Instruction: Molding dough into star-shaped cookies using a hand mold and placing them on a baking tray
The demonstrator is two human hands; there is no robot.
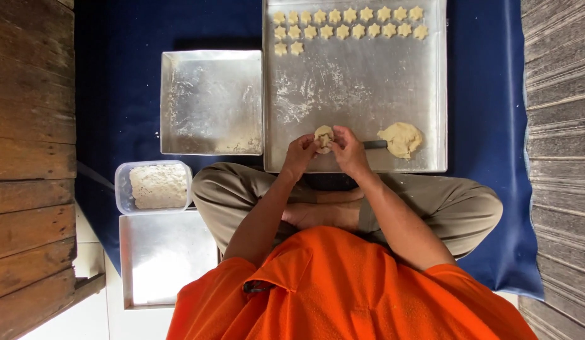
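A small piece of pale dough [323, 138] sits between both hands, just above the near edge of the large metal tray [355, 94]. The left hand [300, 155] and the right hand [349, 151] close in on it from either side, fingertips pinching its edges; the fingers cover much of the piece, so its exact shape is hard to make out. Just right of the right hand a dark handle [374, 144] pokes out, its working end buried under a lump of dough [401, 139] lying on the tray, so the kind of tool cannot be told. Along the tray's far edge lie rows of small star-shaped dough pieces [349, 24]. To the left, touching the large tray, is a smaller flour-dusted square tray [210, 101]. Nearer the person's left knee stands a clear plastic tub of crumbly flour mix [157, 186], and beside it another metal tray [163, 255], partly cut off by the orange shirt [343, 289]. Everything rests on a dark blue cloth [119, 94] between wooden boards.
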